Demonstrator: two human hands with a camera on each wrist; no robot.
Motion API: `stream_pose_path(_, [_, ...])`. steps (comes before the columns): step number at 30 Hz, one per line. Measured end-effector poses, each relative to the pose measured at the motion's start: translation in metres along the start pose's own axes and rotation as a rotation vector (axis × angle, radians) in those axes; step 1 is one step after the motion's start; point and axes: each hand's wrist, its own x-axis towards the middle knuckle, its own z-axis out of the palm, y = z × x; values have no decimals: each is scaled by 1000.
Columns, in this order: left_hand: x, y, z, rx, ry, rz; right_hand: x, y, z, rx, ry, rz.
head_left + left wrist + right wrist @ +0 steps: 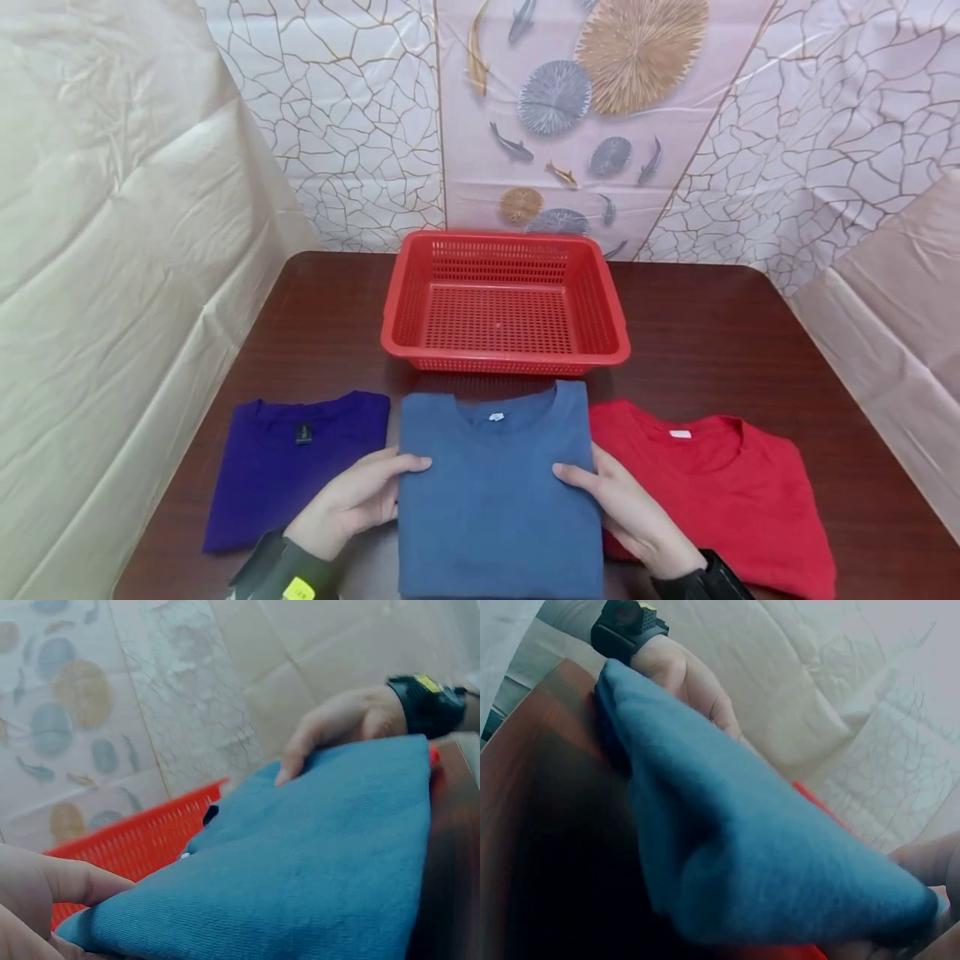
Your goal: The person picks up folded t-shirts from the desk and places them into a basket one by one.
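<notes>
A folded blue T-shirt (498, 508) is held up between both hands at the front middle, its neckline and small white label facing away from me. My left hand (358, 497) pinches its left edge, thumb on top and fingers underneath. On the right edge my right hand (628, 508) grips the same way, thumb over the cloth. In the right wrist view the underside of the blue T-shirt (727, 832) hangs in a loose fold above the table. The left wrist view shows the upper face of the blue T-shirt (300, 847) sloping between the hands.
A red plastic basket (504, 362) stands behind the blue T-shirt on the dark brown table (697, 342). A folded purple T-shirt (288, 467) lies to the left, a folded red T-shirt (720, 492) to the right. Patterned sheets (360, 125) hang around the table.
</notes>
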Motion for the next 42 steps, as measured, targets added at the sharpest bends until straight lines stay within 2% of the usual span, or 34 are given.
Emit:
stream_pose_path(7, [-14, 41, 19, 18, -60, 33, -18, -37, 2, -21, 32, -17])
stream_pose_path(12, [-12, 81, 32, 34, -94, 70, -23, -76, -1, -37, 70, -65])
stream_pose_path(15, [-2, 111, 38, 47, -101, 93, -15, -101, -6, -72, 78, -127])
stream_pose_path(17, [10, 135, 42, 61, -88, 108, -6, -119, -12, -85, 104, -165])
stream_pose_path(22, [47, 189, 49, 114, -28, 116, 28, -161, -26, -93, 196, -231])
stream_pose_path(25, [70, 209, 46, 138, 12, 88, 53, -176, -35, -109, 233, -253])
stream_pose_path(29, [102, 222, 36, 149, 89, 42, 89, -185, -49, -124, 253, -260])
stream_pose_path(35, [149, 223, 22, 112, 198, -13, 133, -180, -68, -111, 277, -197])
stream_pose_path(38, [163, 220, 16, 95, 249, -30, 148, -175, -72, -66, 276, -149])
stream_pose_path(42, [172, 214, 9, 108, 305, -54, 161, -168, -75, -21, 267, -83])
